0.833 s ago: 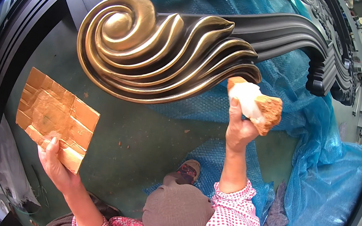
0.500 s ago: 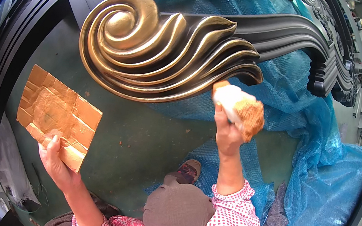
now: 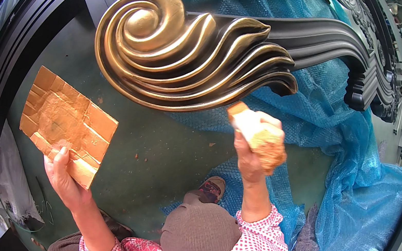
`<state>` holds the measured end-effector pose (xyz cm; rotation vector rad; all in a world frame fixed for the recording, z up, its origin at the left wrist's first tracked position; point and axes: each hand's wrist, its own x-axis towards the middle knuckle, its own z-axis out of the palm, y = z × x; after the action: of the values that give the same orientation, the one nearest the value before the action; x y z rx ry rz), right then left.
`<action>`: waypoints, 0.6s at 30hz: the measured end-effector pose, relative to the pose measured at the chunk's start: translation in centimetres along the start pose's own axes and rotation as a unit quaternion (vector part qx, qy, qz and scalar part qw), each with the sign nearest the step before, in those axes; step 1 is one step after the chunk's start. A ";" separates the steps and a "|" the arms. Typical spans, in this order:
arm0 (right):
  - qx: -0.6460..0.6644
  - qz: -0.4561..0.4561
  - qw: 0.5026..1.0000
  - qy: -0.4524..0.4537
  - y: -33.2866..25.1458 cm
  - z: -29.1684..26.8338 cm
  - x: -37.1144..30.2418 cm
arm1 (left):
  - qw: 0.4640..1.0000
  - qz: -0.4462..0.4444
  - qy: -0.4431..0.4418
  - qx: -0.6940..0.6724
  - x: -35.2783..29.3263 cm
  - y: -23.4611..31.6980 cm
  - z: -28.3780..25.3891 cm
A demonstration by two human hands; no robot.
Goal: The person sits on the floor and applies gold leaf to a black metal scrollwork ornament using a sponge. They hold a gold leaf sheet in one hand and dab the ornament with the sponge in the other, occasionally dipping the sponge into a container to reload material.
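Note:
My left hand (image 3: pixel 63 173) grips the lower edge of a flat piece of creased cardboard (image 3: pixel 76 125), smeared gold-orange, with the thumb on its face. My right hand (image 3: pixel 252 156) is closed round a wadded cloth (image 3: pixel 266 144), part white and part gold-brown, slightly blurred. The cloth's orange tip is just below the lower edge of a carved scroll (image 3: pixel 169 61), apparently a little apart from it. Gold covers the scroll's spiral and raised leaf ridges, while its grooves are dark. Rightward the carving runs into a plain black moulded arm (image 3: pixel 318 36).
Blue bubble wrap (image 3: pixel 359 211) drapes behind the carving and over the floor at right. A black moulded frame (image 3: pixel 29 56) curves along the left, with translucent plastic sheeting (image 3: pixel 16 181) at its foot. Small scraps lie on the green floor (image 3: pixel 152 170).
My right hand has drawn the cloth slightly down and left, away from the scroll's lower edge. My left hand holds the cardboard almost where it was. The whole view has shifted a little.

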<state>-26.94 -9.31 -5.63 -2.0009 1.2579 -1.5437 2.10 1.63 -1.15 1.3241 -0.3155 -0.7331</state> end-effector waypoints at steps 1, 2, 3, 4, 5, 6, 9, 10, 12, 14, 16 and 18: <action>-0.014 -0.005 1.000 0.010 0.1 -0.4 0.1 | 1.000 0.003 0.002 0.001 0.0 0.1 0.2; -0.036 0.005 0.999 0.013 0.3 -1.0 0.3 | 1.000 0.004 0.002 0.000 0.0 0.1 0.4; -0.058 0.016 0.998 0.016 0.4 -1.3 0.5 | 1.000 0.002 -0.012 -0.006 0.0 0.0 0.1; -0.013 0.061 0.997 0.041 0.7 -1.1 0.4 | 1.000 0.000 -0.025 -0.012 0.1 -0.2 -0.5; -0.004 0.049 0.998 0.037 0.9 -1.0 0.7 | 0.999 -0.001 -0.037 -0.017 0.2 -0.1 -0.4; 0.005 0.038 0.999 0.033 1.0 -0.9 1.1 | 0.999 -0.001 -0.031 -0.018 0.1 0.0 -0.1; 0.021 0.026 0.999 0.022 1.1 -0.4 1.3 | 1.000 -0.001 -0.022 -0.021 -0.2 0.0 0.7; 0.003 0.010 1.000 0.004 0.9 -0.4 1.4 | 0.999 -0.002 -0.025 -0.020 -0.2 0.0 0.5; 0.009 0.004 1.000 -0.019 0.4 0.3 1.0 | 1.000 0.000 -0.019 -0.012 -0.1 0.0 0.2; 0.011 -0.002 1.000 -0.027 -0.5 0.4 0.4 | 1.000 0.001 -0.008 -0.004 -0.2 0.0 0.2; 0.023 0.020 1.000 0.000 -0.3 0.2 -0.2 | 0.999 -0.002 -0.032 -0.025 0.0 0.0 -0.2; 0.023 0.022 0.999 0.009 0.3 -0.5 0.1 | 0.999 -0.006 -0.040 -0.033 0.0 0.1 -0.3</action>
<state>-27.48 -9.44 -5.59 -1.9232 1.2531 -1.5590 2.31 1.91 -1.16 1.2380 -0.3453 -0.8029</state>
